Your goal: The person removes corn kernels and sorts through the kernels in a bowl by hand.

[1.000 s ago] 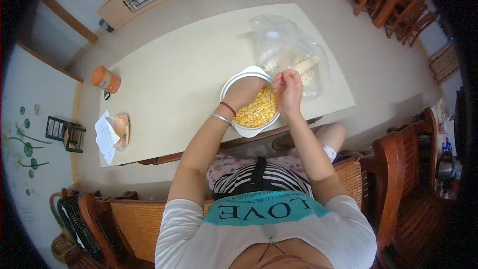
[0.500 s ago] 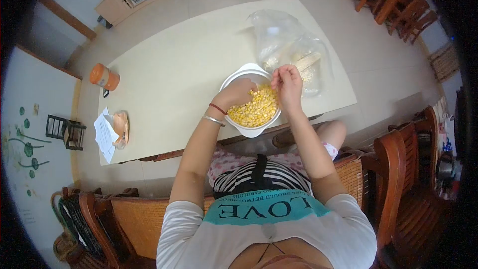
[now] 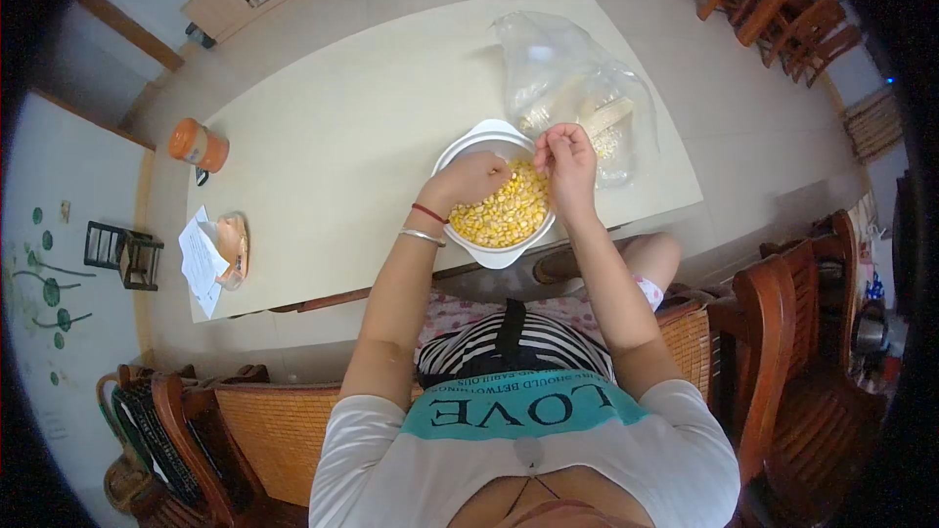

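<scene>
A white two-handled bowl filled with yellow corn kernels stands near the table's front edge. My left hand, with a red cord and a silver bangle at the wrist, is over the bowl's left side just above the kernels, its fingers curled closed. Whatever is inside those fingers is hidden. By the right rim, my right hand is raised with thumb and fingertips pinched together; anything between them is too small to make out. Just beyond it lies a clear plastic bag with a pale corncob and loose bits.
On the table's left are an orange-lidded jar, a dark small object beside it, white papers and a clear package. Wooden chairs stand along the near side. A low cabinet is across the floor.
My left hand has drawn up slightly from the kernels, its fingers now more tightly curled. My right hand stays pinched in nearly the same place. The whole view has shifted a little.
</scene>
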A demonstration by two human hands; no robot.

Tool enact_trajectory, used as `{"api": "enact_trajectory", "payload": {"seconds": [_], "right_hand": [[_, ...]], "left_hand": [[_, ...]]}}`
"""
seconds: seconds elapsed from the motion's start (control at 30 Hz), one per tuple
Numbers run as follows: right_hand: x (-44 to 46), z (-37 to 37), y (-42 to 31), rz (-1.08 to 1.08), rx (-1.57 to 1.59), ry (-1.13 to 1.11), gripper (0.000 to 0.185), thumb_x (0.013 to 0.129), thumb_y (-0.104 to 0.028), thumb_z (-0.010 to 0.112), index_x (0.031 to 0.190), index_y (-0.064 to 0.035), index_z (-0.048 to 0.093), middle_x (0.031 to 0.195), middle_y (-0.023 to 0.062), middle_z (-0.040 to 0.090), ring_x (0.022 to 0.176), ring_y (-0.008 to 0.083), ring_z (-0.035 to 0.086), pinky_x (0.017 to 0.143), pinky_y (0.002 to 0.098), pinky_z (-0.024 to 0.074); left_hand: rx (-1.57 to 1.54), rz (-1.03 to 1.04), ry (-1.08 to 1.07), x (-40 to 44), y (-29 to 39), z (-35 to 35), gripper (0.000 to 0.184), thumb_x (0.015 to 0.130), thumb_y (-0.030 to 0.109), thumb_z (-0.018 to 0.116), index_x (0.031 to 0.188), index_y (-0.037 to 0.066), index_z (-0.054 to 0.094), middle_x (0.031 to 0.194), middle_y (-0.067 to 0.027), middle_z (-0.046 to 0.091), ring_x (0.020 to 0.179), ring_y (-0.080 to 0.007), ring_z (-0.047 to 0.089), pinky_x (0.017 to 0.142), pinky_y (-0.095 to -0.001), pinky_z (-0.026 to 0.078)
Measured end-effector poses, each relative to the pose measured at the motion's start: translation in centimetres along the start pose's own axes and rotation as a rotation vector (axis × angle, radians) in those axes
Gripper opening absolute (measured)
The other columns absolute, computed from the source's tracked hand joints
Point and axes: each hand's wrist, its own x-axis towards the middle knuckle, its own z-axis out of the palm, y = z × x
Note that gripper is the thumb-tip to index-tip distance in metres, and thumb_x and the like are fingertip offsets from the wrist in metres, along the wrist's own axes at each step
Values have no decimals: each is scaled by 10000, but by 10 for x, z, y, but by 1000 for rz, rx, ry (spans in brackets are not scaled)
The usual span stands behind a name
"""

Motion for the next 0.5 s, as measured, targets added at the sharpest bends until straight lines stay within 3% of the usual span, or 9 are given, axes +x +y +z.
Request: {"api": "enact_trajectory", "payload": {"seconds": [0.13,0.5], "right_hand": [[0,1,0,15,-33,14,51,925,-77,484,903,-32,495,763,48,568,568,86,518,521,214,427],[-1,2,0,-2,-113,-38,43,917,-76,506,904,-36,502,750,40,560,580,83,518,521,211,420]], "left_hand": [[-32,47,99,8,-8,11,211,774,223,602,828,32,673,781,-180,639,732,-310,610,680,-402,467],[-88,125,159,4,4,7,128,761,144,628,828,41,665,808,-147,660,742,-274,620,683,-366,479]]}}
